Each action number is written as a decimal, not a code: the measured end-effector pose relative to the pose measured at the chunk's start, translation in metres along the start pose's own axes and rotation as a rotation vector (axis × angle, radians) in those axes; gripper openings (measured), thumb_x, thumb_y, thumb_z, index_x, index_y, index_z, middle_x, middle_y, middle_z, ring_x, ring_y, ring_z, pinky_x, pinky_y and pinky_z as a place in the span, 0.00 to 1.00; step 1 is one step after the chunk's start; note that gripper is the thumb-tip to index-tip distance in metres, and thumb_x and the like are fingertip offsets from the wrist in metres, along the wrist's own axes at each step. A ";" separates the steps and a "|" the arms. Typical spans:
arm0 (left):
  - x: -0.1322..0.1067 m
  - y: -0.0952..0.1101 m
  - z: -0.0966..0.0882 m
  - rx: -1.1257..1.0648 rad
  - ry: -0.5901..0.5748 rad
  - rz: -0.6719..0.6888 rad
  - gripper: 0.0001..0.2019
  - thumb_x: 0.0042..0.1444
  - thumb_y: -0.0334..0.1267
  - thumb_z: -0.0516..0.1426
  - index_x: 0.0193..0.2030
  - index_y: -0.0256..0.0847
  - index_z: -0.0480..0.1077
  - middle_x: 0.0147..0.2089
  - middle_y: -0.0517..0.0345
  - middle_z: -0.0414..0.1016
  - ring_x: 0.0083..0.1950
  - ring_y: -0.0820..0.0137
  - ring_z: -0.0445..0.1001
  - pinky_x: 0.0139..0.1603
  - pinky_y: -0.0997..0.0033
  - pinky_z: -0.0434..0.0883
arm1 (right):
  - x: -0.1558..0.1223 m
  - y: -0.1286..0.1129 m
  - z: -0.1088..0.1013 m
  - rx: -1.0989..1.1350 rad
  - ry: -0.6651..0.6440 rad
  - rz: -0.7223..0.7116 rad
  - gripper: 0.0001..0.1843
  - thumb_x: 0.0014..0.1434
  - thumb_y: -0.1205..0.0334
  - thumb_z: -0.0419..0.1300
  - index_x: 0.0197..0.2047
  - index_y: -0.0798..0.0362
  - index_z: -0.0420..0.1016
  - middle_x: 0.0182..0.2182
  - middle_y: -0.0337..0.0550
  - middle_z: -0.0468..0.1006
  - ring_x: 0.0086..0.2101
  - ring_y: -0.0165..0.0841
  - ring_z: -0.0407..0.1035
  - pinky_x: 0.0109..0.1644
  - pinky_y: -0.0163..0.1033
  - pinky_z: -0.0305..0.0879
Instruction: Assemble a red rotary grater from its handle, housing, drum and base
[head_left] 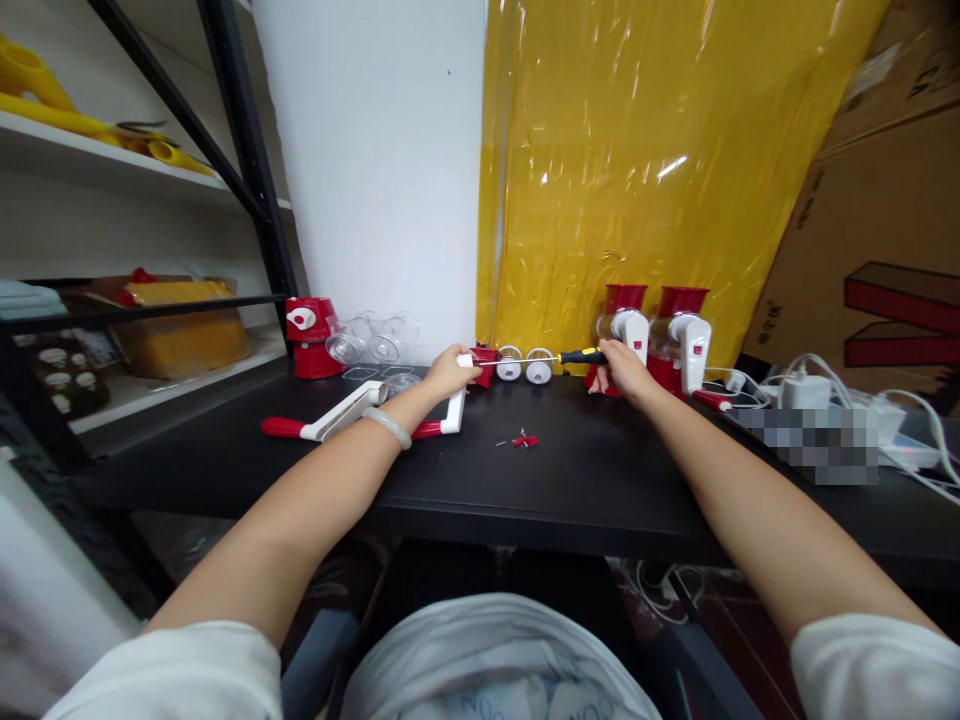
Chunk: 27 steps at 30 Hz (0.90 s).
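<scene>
My left hand [447,371] is closed around the upper end of a white crank handle [455,412], whose red grip [427,430] points left under my wrist. Held level in my right hand [625,372] is a screwdriver [581,356] with a black and yellow handle. Its long shaft reaches left to the crank's end by my left fingers; the exact contact of the tip is too small to see. On the table below lie a small red part [527,441] and a tiny metal pin [500,443]. A second crank handle [345,410] rests left of my forearm.
Two red and white hand-crank machines [630,335] [686,340] stand at the back right. Two round white parts [509,366] [538,368] sit behind the screwdriver. Clear plastic pieces [382,345] and a red body [315,350] stand back left. Chargers and cables [806,392] lie right.
</scene>
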<state>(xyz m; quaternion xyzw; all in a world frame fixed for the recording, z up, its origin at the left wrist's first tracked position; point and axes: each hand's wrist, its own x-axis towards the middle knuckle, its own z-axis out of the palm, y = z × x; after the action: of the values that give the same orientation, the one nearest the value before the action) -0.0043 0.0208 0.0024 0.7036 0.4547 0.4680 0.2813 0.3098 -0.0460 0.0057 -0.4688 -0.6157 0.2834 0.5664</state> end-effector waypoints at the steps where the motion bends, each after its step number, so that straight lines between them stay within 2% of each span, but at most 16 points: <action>1: 0.000 0.000 0.000 -0.005 0.000 0.002 0.14 0.45 0.30 0.63 0.40 0.38 0.66 0.28 0.61 0.73 0.25 0.73 0.73 0.26 0.76 0.69 | 0.000 0.000 0.000 -0.015 0.000 -0.009 0.20 0.57 0.38 0.53 0.33 0.46 0.56 0.08 0.27 0.61 0.14 0.37 0.68 0.23 0.41 0.66; 4: 0.001 -0.001 0.000 -0.019 -0.006 0.000 0.14 0.45 0.30 0.63 0.40 0.39 0.66 0.27 0.62 0.72 0.25 0.73 0.73 0.26 0.76 0.70 | 0.000 0.000 0.001 -0.065 0.025 -0.023 0.23 0.57 0.34 0.52 0.33 0.46 0.57 0.08 0.28 0.61 0.14 0.37 0.67 0.21 0.40 0.64; 12: 0.000 -0.001 0.001 -0.016 -0.017 -0.007 0.15 0.43 0.29 0.63 0.37 0.40 0.65 0.26 0.63 0.72 0.26 0.72 0.73 0.27 0.76 0.70 | 0.000 -0.003 -0.002 -0.217 0.112 -0.083 0.25 0.59 0.33 0.49 0.29 0.48 0.62 0.08 0.33 0.62 0.14 0.35 0.67 0.19 0.37 0.61; 16: -0.002 0.002 0.002 -0.036 -0.034 -0.007 0.15 0.43 0.28 0.63 0.37 0.39 0.64 0.26 0.62 0.73 0.26 0.72 0.74 0.28 0.76 0.70 | 0.002 -0.001 -0.001 -0.139 0.131 -0.001 0.25 0.58 0.34 0.51 0.30 0.49 0.62 0.11 0.35 0.67 0.16 0.35 0.69 0.20 0.36 0.64; 21: -0.003 0.003 0.001 -0.014 -0.034 -0.004 0.16 0.42 0.29 0.65 0.37 0.39 0.65 0.26 0.63 0.73 0.26 0.72 0.74 0.28 0.76 0.69 | 0.002 -0.004 0.004 0.043 0.131 0.164 0.14 0.63 0.47 0.48 0.36 0.48 0.60 0.14 0.35 0.70 0.16 0.34 0.70 0.20 0.37 0.67; 24: -0.004 0.003 0.001 -0.011 -0.030 -0.005 0.16 0.42 0.29 0.64 0.37 0.39 0.65 0.26 0.62 0.73 0.26 0.72 0.73 0.27 0.76 0.69 | 0.000 -0.008 0.005 0.099 0.121 0.173 0.06 0.61 0.56 0.49 0.38 0.49 0.59 0.16 0.34 0.72 0.17 0.34 0.72 0.20 0.35 0.67; 27: -0.005 0.004 0.001 -0.015 -0.026 0.000 0.15 0.43 0.28 0.64 0.37 0.39 0.65 0.27 0.61 0.73 0.26 0.72 0.74 0.27 0.76 0.69 | 0.000 -0.010 0.005 0.127 0.101 0.170 0.06 0.58 0.60 0.50 0.39 0.49 0.59 0.17 0.34 0.72 0.17 0.33 0.72 0.20 0.34 0.67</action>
<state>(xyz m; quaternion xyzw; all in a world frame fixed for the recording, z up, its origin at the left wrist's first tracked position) -0.0028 0.0144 0.0037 0.7075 0.4476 0.4623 0.2921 0.3025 -0.0496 0.0137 -0.4962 -0.5251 0.3450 0.5992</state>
